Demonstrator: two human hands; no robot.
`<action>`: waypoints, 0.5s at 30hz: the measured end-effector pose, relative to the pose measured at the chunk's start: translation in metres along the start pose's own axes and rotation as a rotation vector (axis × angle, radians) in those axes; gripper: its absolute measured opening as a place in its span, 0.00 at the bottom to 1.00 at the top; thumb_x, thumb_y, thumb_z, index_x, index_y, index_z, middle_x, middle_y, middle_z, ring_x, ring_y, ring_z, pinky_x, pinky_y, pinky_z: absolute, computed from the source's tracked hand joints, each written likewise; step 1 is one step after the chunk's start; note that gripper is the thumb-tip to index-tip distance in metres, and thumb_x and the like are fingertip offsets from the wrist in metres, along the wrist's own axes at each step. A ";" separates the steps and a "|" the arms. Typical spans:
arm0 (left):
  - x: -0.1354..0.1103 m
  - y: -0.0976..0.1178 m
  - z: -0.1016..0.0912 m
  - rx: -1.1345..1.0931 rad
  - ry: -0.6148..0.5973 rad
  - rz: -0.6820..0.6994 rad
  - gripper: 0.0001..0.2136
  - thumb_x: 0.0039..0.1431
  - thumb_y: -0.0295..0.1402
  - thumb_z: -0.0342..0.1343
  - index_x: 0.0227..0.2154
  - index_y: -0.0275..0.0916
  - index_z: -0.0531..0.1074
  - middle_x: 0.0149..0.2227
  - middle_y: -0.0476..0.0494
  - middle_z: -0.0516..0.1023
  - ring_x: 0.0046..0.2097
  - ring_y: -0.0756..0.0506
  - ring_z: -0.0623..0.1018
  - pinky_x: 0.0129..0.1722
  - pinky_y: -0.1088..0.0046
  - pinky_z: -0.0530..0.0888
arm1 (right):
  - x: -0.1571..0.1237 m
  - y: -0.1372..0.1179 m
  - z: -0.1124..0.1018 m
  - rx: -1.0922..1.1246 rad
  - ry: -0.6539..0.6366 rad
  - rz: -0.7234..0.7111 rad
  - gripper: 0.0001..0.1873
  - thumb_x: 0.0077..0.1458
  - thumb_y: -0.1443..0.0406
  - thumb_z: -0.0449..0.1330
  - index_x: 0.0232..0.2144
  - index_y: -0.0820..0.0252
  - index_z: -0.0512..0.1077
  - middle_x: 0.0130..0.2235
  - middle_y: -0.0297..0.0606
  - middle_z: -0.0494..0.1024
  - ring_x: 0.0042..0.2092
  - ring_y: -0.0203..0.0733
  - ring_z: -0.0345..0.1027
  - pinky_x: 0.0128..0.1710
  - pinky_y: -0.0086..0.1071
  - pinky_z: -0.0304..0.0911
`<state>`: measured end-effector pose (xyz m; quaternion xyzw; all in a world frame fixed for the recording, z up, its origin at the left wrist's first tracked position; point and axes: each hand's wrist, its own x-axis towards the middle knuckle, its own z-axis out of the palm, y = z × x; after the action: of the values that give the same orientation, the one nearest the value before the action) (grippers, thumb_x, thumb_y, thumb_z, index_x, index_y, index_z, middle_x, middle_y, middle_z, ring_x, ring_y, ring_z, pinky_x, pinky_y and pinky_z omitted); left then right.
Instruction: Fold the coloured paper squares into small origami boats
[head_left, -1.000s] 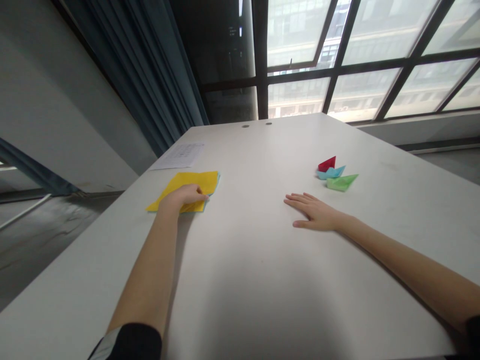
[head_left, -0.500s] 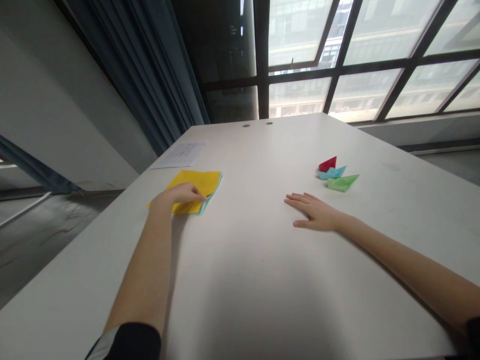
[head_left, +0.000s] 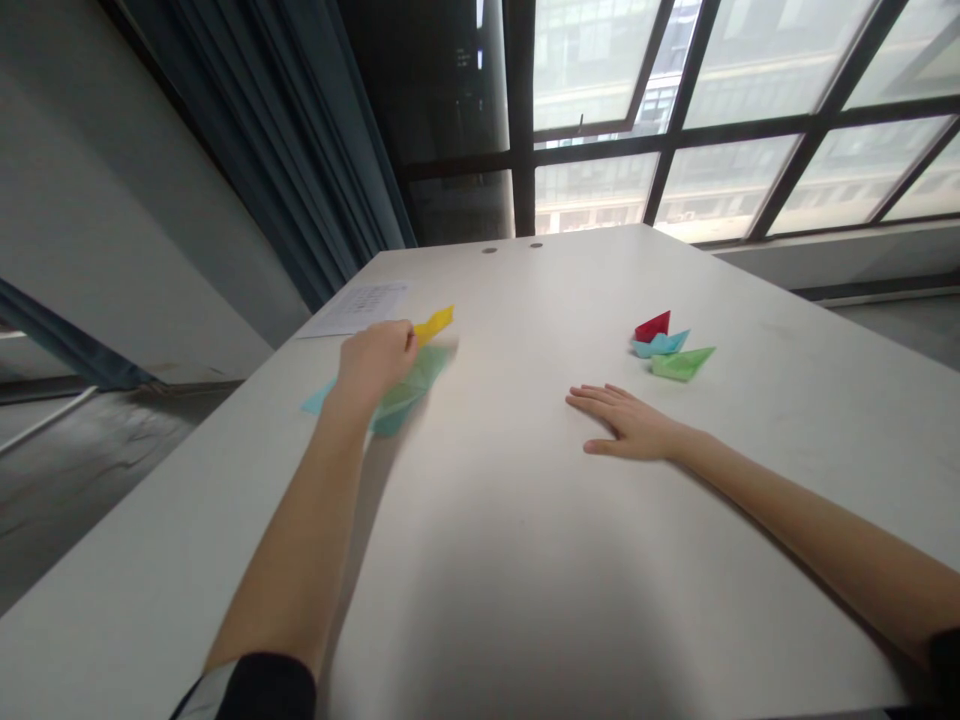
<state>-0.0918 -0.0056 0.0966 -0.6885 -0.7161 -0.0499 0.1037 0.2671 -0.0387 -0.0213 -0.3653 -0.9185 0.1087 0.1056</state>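
Observation:
My left hand (head_left: 377, 362) is closed on a yellow sheet of paper (head_left: 435, 325), raised above the table; most of the sheet is hidden behind the hand. Below it lie light blue-green sheets of paper (head_left: 409, 395), partly covered by my hand and wrist. My right hand (head_left: 626, 422) rests palm down on the white table (head_left: 525, 560), fingers stretched out and thumb apart, holding nothing. Just beyond it stand three folded paper boats: a red one (head_left: 652, 326), a blue one (head_left: 661, 344) and a green one (head_left: 682, 364).
A printed white sheet (head_left: 356, 308) lies near the table's left edge. Two round dark discs (head_left: 490, 251) sit at the far edge. Behind are a blue curtain (head_left: 285, 130) and dark-framed windows (head_left: 592, 190).
My left hand has lifted the yellow sheet off the stack, moving up and slightly right, which uncovers the blue-green paper. My right hand has stayed put.

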 end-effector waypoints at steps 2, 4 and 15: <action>-0.009 0.026 -0.005 -0.032 -0.039 0.132 0.15 0.57 0.37 0.41 0.38 0.39 0.70 0.38 0.39 0.75 0.41 0.37 0.73 0.38 0.65 0.65 | -0.001 0.001 0.001 0.066 0.065 0.013 0.40 0.51 0.46 0.51 0.61 0.57 0.48 0.62 0.46 0.52 0.61 0.52 0.48 0.59 0.49 0.43; -0.021 0.052 -0.004 -0.065 -0.118 0.289 0.13 0.57 0.34 0.42 0.35 0.39 0.71 0.36 0.41 0.75 0.40 0.40 0.73 0.37 0.67 0.64 | -0.001 0.004 0.003 0.174 0.174 0.059 0.37 0.54 0.48 0.49 0.61 0.56 0.47 0.61 0.46 0.53 0.60 0.49 0.50 0.58 0.47 0.47; -0.058 0.113 0.029 -0.384 -0.495 0.953 0.06 0.50 0.30 0.53 0.26 0.41 0.75 0.32 0.45 0.78 0.33 0.48 0.75 0.32 0.75 0.66 | 0.004 0.037 -0.004 0.463 0.626 0.306 0.22 0.58 0.52 0.43 0.41 0.55 0.71 0.47 0.41 0.72 0.49 0.46 0.64 0.51 0.44 0.59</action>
<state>0.0201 -0.0510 0.0475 -0.9331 -0.3076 0.0359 -0.1829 0.2892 -0.0096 -0.0272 -0.4794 -0.7287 0.2102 0.4416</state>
